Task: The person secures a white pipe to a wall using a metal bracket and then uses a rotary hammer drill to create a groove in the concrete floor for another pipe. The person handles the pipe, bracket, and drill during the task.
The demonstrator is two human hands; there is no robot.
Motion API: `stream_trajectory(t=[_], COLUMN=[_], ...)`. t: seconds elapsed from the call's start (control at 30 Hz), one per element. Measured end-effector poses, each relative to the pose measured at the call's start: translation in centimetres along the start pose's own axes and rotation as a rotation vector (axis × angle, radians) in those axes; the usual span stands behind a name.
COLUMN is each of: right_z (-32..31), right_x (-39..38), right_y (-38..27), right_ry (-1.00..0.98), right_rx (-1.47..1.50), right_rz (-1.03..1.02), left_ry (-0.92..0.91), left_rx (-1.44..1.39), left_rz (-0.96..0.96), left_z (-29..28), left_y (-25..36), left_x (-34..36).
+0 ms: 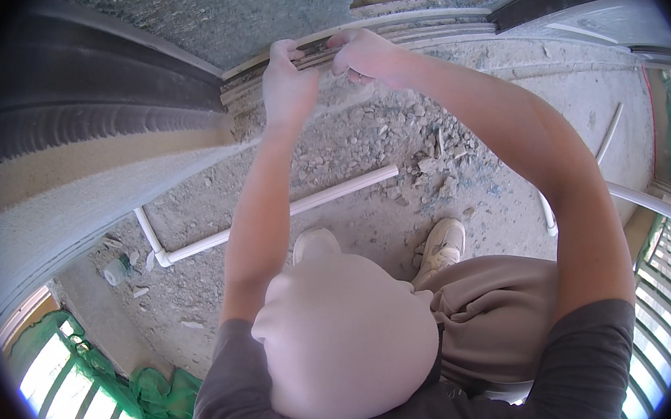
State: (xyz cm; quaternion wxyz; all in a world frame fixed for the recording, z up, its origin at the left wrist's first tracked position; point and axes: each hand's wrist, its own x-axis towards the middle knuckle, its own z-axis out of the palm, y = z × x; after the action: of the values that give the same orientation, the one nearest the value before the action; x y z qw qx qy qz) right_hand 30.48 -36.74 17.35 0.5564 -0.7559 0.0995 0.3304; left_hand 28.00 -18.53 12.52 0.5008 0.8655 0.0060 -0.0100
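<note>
Track, long, pale and grooved [432,30], is seen at top ctr, w/ lt hand [288,88] and rt hand [367,58] held at its edge, fingers part-curled; whether anything is gripped can't be told. Close handwork at the edge is judged to be the step in hand; for the next move, steady fingertip control is prob. called for. Below, broken grey rubble [404,132] is strewn nr a white, L-shaped plastic-looking pipe [345,189].
</note>
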Motion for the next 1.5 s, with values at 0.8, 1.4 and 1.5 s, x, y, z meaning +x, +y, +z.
stream_trajectory(t=[0.8, 1.4, 1.5], right_z=[-0.3, -0.3, -0.3], right_x=[0.5, 0.6, 0.4], right_y=[-0.3, 0.1, -0.2], right_ry=[-0.033, -0.1, -0.118], right_rx=[-0.07, -0.07, -0.027], right_rz=[-0.005, -0.039, -0.035], left_ry=[-0.007, -0.07, -0.059], left_rx=[-0.014, -0.035, -0.1], left_rz=[0.03, 0.016, -0.017], left_z=[-0.1, -0.2, -0.1], left_y=[0.7, 1.0, 1.2], left_x=[-0.3, -0.1, -0.2])
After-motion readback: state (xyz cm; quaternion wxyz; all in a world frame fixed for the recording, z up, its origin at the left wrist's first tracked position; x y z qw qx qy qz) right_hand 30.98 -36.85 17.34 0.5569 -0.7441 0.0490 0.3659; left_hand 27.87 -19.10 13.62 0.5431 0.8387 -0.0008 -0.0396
